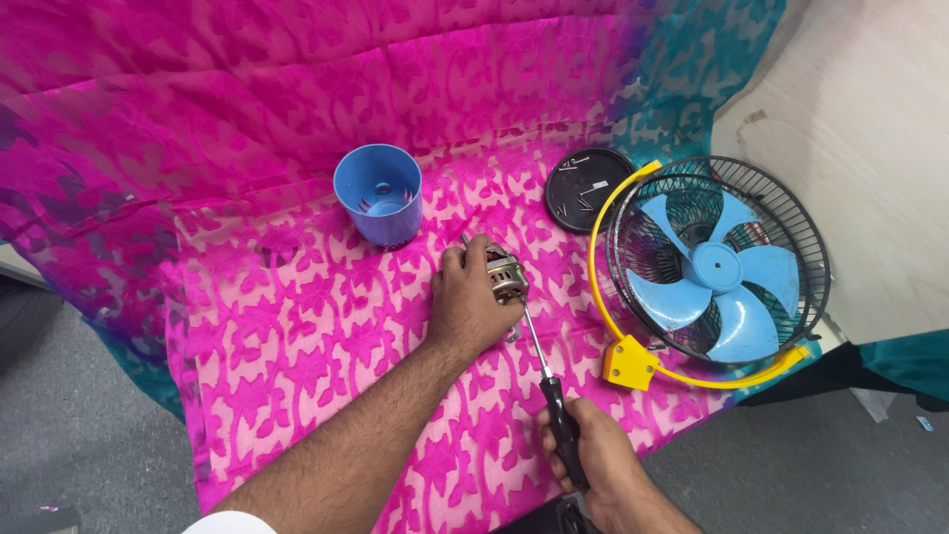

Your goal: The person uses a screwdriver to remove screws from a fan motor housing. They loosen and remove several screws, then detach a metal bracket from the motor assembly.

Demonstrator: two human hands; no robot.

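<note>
My left hand (467, 302) grips a small silver metal motor (504, 275) and holds it down on the pink patterned cloth (297, 326). My right hand (593, 455) is closed around the black handle of a screwdriver (552, 381). The screwdriver's thin metal shaft runs up and left, and its tip meets the motor beside my left fingers. My left palm hides much of the motor.
A blue plastic cup-shaped housing (380, 195) stands behind the motor. A round black lid (586, 188) holds a few small screws. At the right lies a black wire fan cage (736, 257) with blue blades (714, 277) on a yellow bracket (630, 363). Grey floor lies below.
</note>
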